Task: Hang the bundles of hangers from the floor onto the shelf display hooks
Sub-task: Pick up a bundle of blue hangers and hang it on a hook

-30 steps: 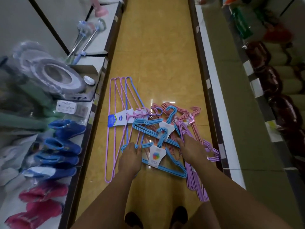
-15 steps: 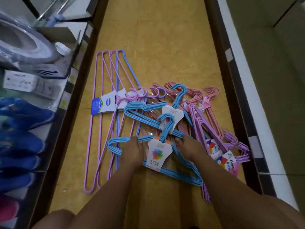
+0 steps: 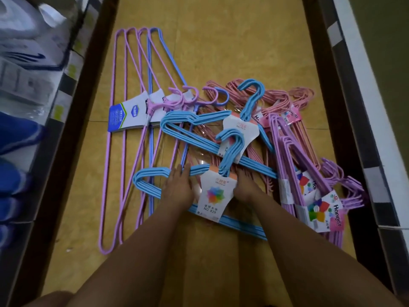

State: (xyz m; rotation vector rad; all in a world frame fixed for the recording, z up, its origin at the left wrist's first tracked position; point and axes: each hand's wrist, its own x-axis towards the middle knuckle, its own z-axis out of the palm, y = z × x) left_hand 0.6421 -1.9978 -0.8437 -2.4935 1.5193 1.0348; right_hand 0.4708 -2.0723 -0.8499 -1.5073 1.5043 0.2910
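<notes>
Several hanger bundles lie heaped on the yellow floor (image 3: 221, 41). Nearest me is a blue hanger bundle (image 3: 146, 185) with a white label card (image 3: 213, 196). My left hand (image 3: 179, 189) lies over its upper left arm, fingers closed around the wires. My right hand (image 3: 245, 187) grips the same bundle just right of the card, fingertips tucked under. A second blue bundle (image 3: 190, 122) lies just beyond. Pink bundles (image 3: 276, 100) sit behind it, purple bundles (image 3: 294, 156) to the right. Long thin purple and blue hangers (image 3: 124, 107) lie on the left.
A dark-edged shelf base (image 3: 66, 151) runs along the left, holding blue goods (image 3: 15, 138) and packaged items (image 3: 26, 52). Another shelf base with a white edge (image 3: 363, 107) borders the aisle on the right. No display hooks are in view.
The view has dropped lower and closer to the floor. Both hands stay on the nearest blue bundle, which still lies flat in the same spot.
</notes>
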